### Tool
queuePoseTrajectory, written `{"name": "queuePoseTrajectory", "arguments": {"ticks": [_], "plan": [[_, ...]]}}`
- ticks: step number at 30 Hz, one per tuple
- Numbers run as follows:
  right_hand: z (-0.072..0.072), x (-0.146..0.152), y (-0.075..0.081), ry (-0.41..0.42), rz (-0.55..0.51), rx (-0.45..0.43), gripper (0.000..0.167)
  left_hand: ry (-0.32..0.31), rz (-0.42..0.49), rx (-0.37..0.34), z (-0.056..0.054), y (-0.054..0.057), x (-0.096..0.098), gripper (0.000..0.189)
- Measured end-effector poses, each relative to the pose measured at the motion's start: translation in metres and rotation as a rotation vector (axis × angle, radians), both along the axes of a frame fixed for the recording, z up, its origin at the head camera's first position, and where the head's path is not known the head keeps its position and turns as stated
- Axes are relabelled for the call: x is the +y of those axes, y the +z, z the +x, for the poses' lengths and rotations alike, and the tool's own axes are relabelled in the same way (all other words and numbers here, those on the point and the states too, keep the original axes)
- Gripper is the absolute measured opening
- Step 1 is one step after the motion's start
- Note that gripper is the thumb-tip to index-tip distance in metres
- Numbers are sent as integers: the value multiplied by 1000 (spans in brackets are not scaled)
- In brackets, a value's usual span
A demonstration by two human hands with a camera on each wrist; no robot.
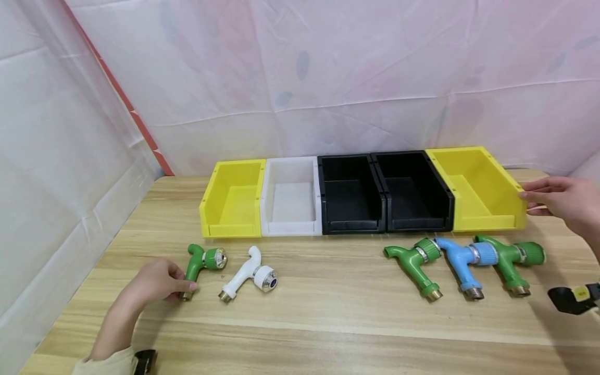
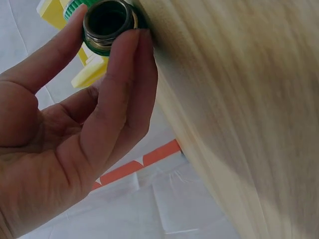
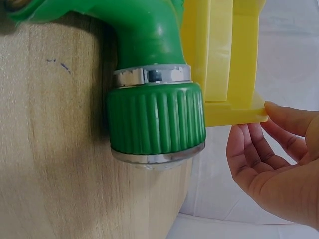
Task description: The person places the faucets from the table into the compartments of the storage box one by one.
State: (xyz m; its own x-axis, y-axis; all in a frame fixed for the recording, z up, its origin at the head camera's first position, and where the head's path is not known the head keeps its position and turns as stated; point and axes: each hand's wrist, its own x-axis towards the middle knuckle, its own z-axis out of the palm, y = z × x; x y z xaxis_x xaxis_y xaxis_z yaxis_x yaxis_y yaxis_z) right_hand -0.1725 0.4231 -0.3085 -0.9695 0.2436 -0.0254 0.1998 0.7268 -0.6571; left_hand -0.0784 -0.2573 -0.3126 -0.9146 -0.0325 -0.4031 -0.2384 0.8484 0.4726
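Observation:
My left hand (image 1: 157,281) pinches the threaded end of a green tap (image 1: 193,268) lying at the left of the table. In the left wrist view, thumb and fingertips sit around its open metal thread (image 2: 107,25). A white tap (image 1: 244,273) lies just right of it. My right hand (image 1: 564,200) grips the outer side edge of the right-hand yellow bin (image 1: 483,223), thumb at the front corner and fingers against the side. Near that bin's front lie a green tap (image 1: 511,263), a blue tap (image 1: 464,260) and another green tap (image 1: 414,263).
Left of the gripped bin, a row runs along the back: two black bins (image 1: 412,225) (image 1: 353,227), a white bin (image 1: 291,228) and a yellow bin (image 1: 234,230). Behind them hangs a pale sheet (image 1: 356,67). The wooden table (image 1: 328,323) reaches toward me.

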Motion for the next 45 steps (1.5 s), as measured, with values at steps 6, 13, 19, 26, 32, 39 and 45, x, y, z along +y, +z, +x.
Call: {"name": "queuePoseTrajectory", "arguments": {"ticks": [6, 13, 19, 26, 32, 39, 45], "plan": [[0, 0, 2, 12, 0, 3, 37, -8, 21, 3, 0, -2, -2, 25], [-1, 1, 3, 15, 7, 7, 38, -30, 25, 13, 1, -1, -5, 25], [0, 0, 4, 12, 10, 10, 37, -33, 75, 13, 3, 6, -7, 23], [1, 1, 3, 20, 22, 19, 37, -1, 137, 19, 6, 16, -2, 21], [2, 1, 1, 50, 28, 36, 38, -7, 132, 42, 4, 24, 5, 23], [2, 1, 1, 54, 30, 31, 39, -26, 119, 75, -6, 28, 17, 28], [4, -1, 1, 46, 27, 25, 37, -11, 131, 99, -13, 29, 25, 31]]}}
